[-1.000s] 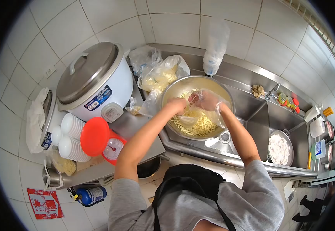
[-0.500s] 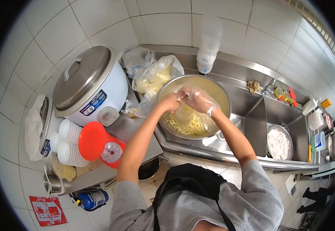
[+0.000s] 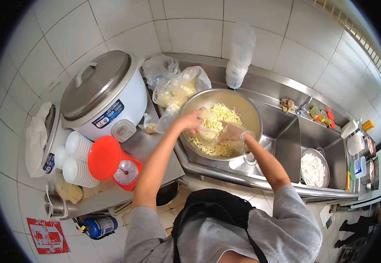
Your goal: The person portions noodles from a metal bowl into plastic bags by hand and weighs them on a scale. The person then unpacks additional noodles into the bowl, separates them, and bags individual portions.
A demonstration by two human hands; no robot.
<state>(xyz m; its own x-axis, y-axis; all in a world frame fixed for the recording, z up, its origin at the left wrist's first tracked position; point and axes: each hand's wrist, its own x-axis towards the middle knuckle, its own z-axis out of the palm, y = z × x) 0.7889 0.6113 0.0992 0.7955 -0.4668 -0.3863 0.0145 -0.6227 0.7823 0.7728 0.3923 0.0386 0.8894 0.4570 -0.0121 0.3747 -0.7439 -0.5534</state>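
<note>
Starting big: got a double steel sink (image 3: 287,151) running along the tiled wall, plus a metal tabletop (image 3: 150,142) butting up on the left. Next size down, see a chunky lidded cooker (image 3: 131,94) hogging the tabletop. Then a wide steel bowl (image 3: 249,110) at the left end of the sink unit, with a loose heap of yellow noodles (image 3: 219,150) inside, right under both hands. Just behind and left of the bowl, spot more noodles in bunched clear bags (image 3: 188,89). Over in the right basin, find a round pan (image 3: 327,170) full of pale strips (image 3: 312,168). Back left, a red dial scale (image 3: 126,172) beside stacked white cups (image 3: 80,149).

Now the hands: left hand (image 3: 190,122) over the bowl's left side, bare, fingers pinching a small clear bag (image 3: 207,135) with noodles showing through. Right hand (image 3: 234,133) down at the noodles, covered in clear plastic; can't tell whether spread or gripping. Tiniest stuff: little jars (image 3: 323,116) by the faucet (image 3: 304,105).
</note>
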